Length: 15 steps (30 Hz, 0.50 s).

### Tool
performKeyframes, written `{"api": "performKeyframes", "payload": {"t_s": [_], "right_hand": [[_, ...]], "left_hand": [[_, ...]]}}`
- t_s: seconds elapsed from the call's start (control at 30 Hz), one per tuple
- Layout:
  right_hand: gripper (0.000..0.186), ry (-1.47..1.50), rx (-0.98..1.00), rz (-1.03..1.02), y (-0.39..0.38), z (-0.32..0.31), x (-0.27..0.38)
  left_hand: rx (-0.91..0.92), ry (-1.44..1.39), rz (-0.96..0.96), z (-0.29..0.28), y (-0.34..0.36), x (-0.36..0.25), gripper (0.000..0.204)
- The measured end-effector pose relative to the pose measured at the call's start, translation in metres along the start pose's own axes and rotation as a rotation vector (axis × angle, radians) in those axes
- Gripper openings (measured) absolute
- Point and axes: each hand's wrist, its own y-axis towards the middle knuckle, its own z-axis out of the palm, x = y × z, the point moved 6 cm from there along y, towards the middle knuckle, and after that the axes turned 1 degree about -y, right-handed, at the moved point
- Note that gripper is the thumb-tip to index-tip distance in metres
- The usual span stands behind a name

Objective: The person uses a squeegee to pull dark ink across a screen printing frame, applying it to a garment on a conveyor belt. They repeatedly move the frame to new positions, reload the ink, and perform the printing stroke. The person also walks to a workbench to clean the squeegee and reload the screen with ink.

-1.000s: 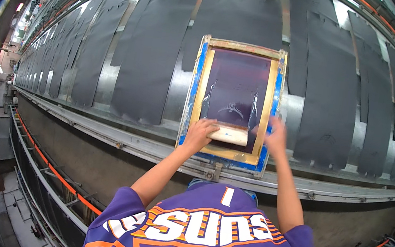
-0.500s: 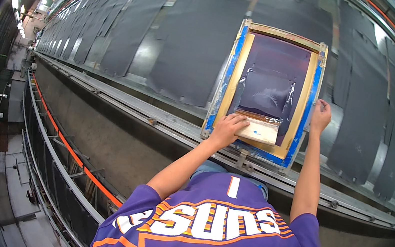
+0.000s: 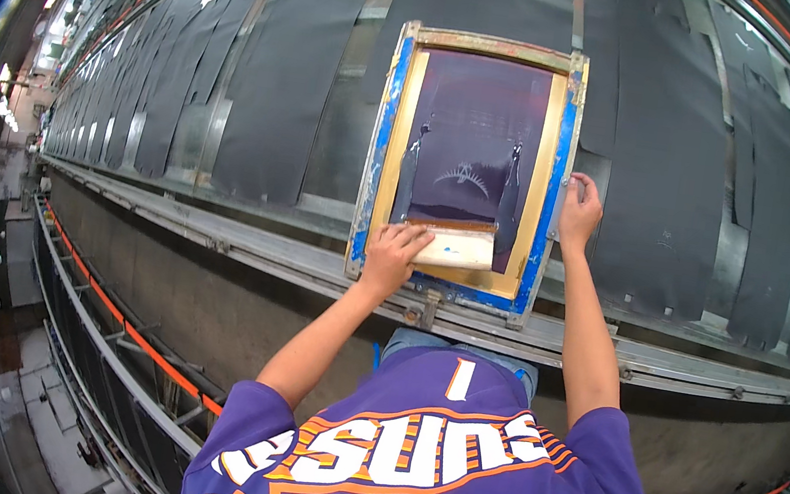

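A screen-printing frame (image 3: 552, 193), with blue and yellow edging, lies on the long table in front of me. Its dark purple mesh (image 3: 477, 92) bears a pale, spiky curved design, and dark ink streaks run down both sides of it. Across the mesh's near end rests a squeegee (image 3: 460, 248) with a pale wooden handle. My left hand (image 3: 394, 253) is closed over the handle's left end, its thumb hidden. At the frame's right outer edge, my right hand (image 3: 580, 215) has its fingers curled against the rim.
Dark fabric panels (image 3: 671, 185) lie in a row along the table on both sides of the frame. A metal rail (image 3: 301, 272) runs along the table's near edge, with a bracket (image 3: 430, 309) below the frame. An orange strip (image 3: 119, 304) follows the railing at lower left.
The view has turned, so the frame now appears farther left and straighter. Both hands keep their places, one on the squeegee and one at the frame's right edge.
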Motion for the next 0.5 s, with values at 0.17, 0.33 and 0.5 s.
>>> {"api": "performKeyframes", "payload": {"t_s": [0.17,0.33,0.5], "right_hand": [[0.021,-0.097,-0.045,-0.004,-0.003,0.001,-0.008],[0.029,-0.392,0.189,0.077,0.003,-0.003,0.001],[0.038,-0.619,0.333,-0.554,-0.003,0.019,0.108]], "left_hand": [[-0.016,-0.138,0.018,-0.003,-0.017,0.01,0.056],[-0.053,-0.098,0.072,0.011,0.006,0.023,0.052],[0.011,-0.188,-0.005,0.012,0.125,0.071,0.041]]}}
